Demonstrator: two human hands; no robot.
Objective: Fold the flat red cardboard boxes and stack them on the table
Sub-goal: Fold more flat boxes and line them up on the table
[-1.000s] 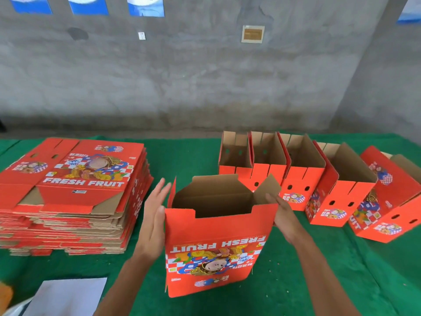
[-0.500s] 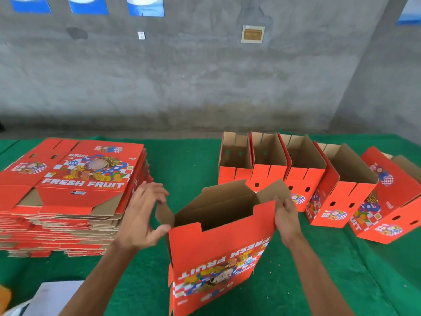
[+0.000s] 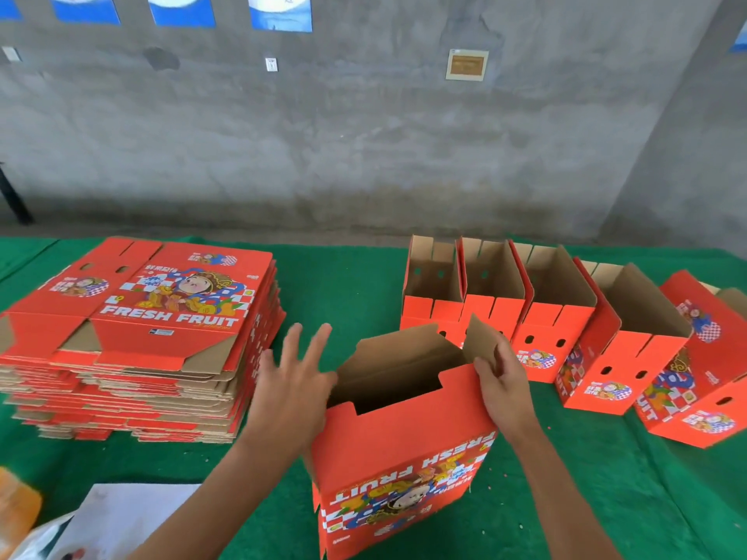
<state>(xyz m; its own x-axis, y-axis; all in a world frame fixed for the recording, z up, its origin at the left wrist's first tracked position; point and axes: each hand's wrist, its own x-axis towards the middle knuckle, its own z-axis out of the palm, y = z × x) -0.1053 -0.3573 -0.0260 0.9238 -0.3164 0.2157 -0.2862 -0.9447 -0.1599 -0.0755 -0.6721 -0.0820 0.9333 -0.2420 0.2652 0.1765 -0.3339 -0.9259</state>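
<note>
A half-formed red cardboard box point(image 3: 404, 450) stands upright in front of me, top open, its "FRESH FRUIT" print upside down. My left hand point(image 3: 293, 388) lies flat against the box's left end, fingers spread and straight. My right hand point(image 3: 501, 379) grips the box's upper right corner, thumb and fingers curled round the brown end flap point(image 3: 479, 341). A tall stack of flat red boxes point(image 3: 137, 337) sits at the left on the green table point(image 3: 343, 284). Several folded boxes point(image 3: 558, 313) stand in a row at the back right.
A white sheet of paper point(image 3: 125, 519) and an orange object point(image 3: 16, 511) lie at the near left edge. The rightmost folded box point(image 3: 703, 369) leans over. A grey concrete wall rises behind the table.
My left hand let go of the left end flap and opened flat against the box's side. The box turned more upright. My right hand stayed on the right corner.
</note>
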